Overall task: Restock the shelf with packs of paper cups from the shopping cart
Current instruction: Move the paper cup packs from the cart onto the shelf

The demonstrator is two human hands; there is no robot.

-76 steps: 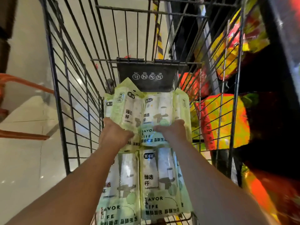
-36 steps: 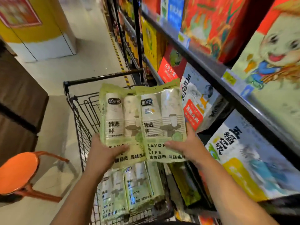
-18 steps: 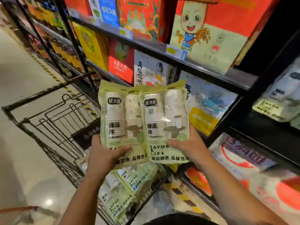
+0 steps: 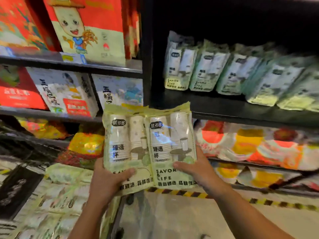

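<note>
Two pale green packs of paper cups (image 4: 149,145) are held upright side by side in front of me. My left hand (image 4: 107,181) grips the lower left corner with its thumb across the front. My right hand (image 4: 195,171) grips the lower right corner the same way. Up and to the right, a dark shelf (image 4: 215,106) carries a row of several matching cup packs (image 4: 236,73), with bare board at its left end. More cup packs (image 4: 57,200) lie in the shopping cart at the lower left, blurred.
A black upright post (image 4: 146,54) separates the cup shelf from shelves of red and white gift boxes (image 4: 82,31) on the left. Bright orange and yellow bags (image 4: 250,145) fill the shelf below. Yellow-black hazard tape (image 4: 224,197) runs along the floor.
I lifted the two packs out of the cart and turned right. The view swung from the cart to the shelf with the cup packs; both hands keep the same hold.
</note>
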